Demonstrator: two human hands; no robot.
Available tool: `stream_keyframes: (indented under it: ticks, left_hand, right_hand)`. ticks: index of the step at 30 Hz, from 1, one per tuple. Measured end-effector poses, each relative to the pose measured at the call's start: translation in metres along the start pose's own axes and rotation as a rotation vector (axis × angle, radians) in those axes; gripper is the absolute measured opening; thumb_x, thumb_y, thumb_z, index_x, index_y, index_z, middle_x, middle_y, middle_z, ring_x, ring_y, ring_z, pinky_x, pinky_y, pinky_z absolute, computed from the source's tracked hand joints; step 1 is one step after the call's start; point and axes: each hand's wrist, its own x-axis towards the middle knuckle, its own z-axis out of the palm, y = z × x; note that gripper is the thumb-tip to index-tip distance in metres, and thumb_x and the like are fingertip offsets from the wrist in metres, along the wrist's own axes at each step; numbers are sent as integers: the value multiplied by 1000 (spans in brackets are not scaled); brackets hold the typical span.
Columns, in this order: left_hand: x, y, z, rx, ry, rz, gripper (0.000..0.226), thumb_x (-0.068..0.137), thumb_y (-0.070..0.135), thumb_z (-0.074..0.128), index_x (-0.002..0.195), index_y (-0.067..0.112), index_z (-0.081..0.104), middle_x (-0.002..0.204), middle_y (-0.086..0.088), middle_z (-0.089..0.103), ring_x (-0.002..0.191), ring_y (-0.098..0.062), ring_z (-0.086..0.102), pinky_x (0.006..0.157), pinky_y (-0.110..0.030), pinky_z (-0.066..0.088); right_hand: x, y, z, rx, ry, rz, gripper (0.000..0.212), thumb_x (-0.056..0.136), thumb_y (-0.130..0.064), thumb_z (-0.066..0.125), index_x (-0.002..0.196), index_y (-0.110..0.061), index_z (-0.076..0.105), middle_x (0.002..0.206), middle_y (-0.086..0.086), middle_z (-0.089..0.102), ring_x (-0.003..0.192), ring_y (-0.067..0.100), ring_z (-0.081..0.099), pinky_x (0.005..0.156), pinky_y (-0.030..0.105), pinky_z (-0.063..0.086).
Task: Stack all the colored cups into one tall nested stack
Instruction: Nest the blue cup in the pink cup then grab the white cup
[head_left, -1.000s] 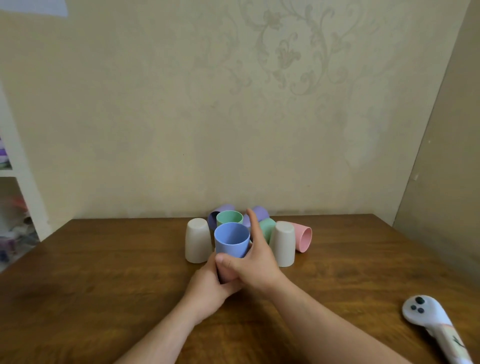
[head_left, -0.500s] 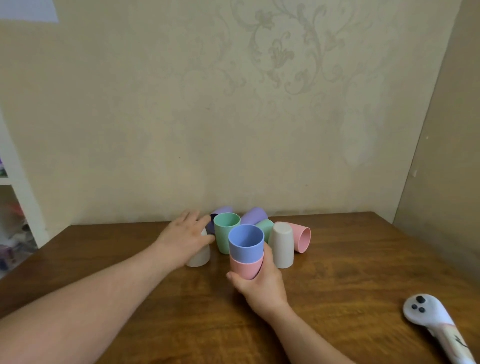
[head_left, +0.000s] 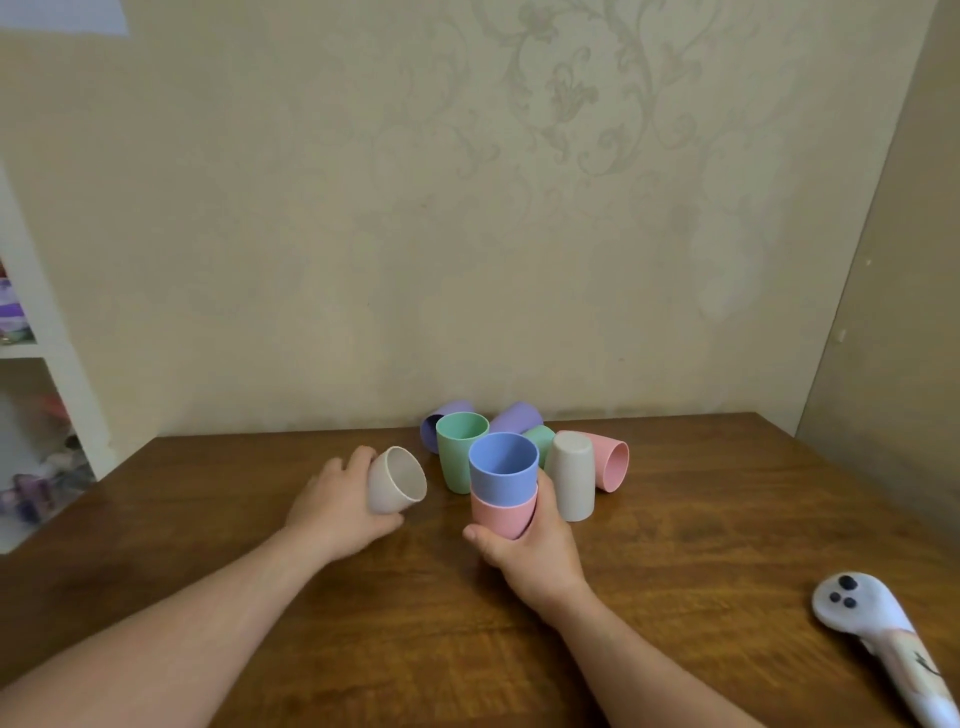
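Observation:
A blue cup (head_left: 503, 469) sits nested in a pink cup (head_left: 501, 515), and my right hand (head_left: 535, 545) grips that small stack from below and behind. My left hand (head_left: 337, 506) holds a beige cup (head_left: 395, 480) tilted on its side, mouth facing right towards the stack. Behind stand an upright green cup (head_left: 460, 451) and an upside-down beige cup (head_left: 571, 474). On their sides lie two purple cups (head_left: 431, 428) (head_left: 517, 418), a second green cup (head_left: 540, 439) mostly hidden, and a pink cup (head_left: 610, 460).
The wooden table (head_left: 675, 545) runs to a wall close behind the cups. A white handheld device (head_left: 878, 639) lies near the front right edge. White shelves (head_left: 47, 374) stand to the left.
My left hand went from the stack to the upside-down beige cup on the left, picked it up and tilted it mouth-right. My right hand kept hold of the blue-in-pink stack.

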Motion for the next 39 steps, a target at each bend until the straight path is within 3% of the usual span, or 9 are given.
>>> stream_keyframes:
  ticks: [5,9,13,18,21,24,28,35,39]
  left_hand:
    - [-16,0,22,-545,92,-73,79,74,46,98,137,33,52,125,7,62,120,-23,64,95,-38,51]
    - [-13,32,6,-1101,173,-131,79,76,38,98,143,27,57,128,6,70,124,-20,68,105,-40,53]
    - [-9,81,-27,-1365,163,55,39,84,32,92,116,25,70,103,12,84,107,-14,77,95,-38,63]
    - [-20,121,-26,-1084,-14,221,37,86,23,91,112,36,68,102,21,84,99,6,77,85,-21,60]
    - [-29,124,-8,-863,-60,187,43,79,31,94,111,39,66,115,19,75,108,-1,73,85,-25,61]
    - [-34,120,2,-875,-93,154,51,82,36,92,124,38,63,120,18,72,109,1,69,79,-20,57]
    - [-38,110,15,-893,-155,183,81,75,33,99,141,42,53,128,21,72,118,2,68,100,-29,60]
    - [-35,89,46,-1033,26,70,83,64,31,102,135,39,58,120,12,80,110,-5,77,96,-36,63]
    - [-24,64,52,-1058,116,9,83,65,30,103,136,34,59,119,12,79,110,-11,77,93,-37,63]
  right_hand:
    - [-1,-1,0,1,0,-5,90,70,-47,97,143,-46,45,125,-27,67,114,-2,66,101,32,58]
    - [-1,-2,-1,-8,1,0,88,70,-46,96,142,-47,44,122,-27,67,112,0,67,101,35,59]
    - [-1,-2,-1,-18,7,-5,85,70,-45,96,138,-49,46,120,-27,69,110,0,68,99,37,60]
    - [-2,-3,-2,-14,-12,-8,86,72,-46,94,140,-51,43,122,-25,68,112,2,68,99,36,61]
    - [-1,-1,-1,3,-6,-12,82,71,-42,95,137,-51,46,121,-25,70,110,-2,68,97,36,63]
    - [-1,-2,0,19,1,-9,80,69,-44,96,134,-52,49,119,-26,72,108,-2,70,94,36,64]
    - [0,-4,-1,-16,-10,-29,76,72,-42,92,133,-55,48,120,-32,70,111,-1,71,95,35,63]
    - [-4,-6,6,-370,-236,-119,87,80,-47,80,152,-42,31,131,-19,66,116,8,66,95,39,59]
    - [8,-14,-10,-629,-309,-207,59,87,-29,69,145,-34,58,131,-5,66,118,20,62,100,39,55]
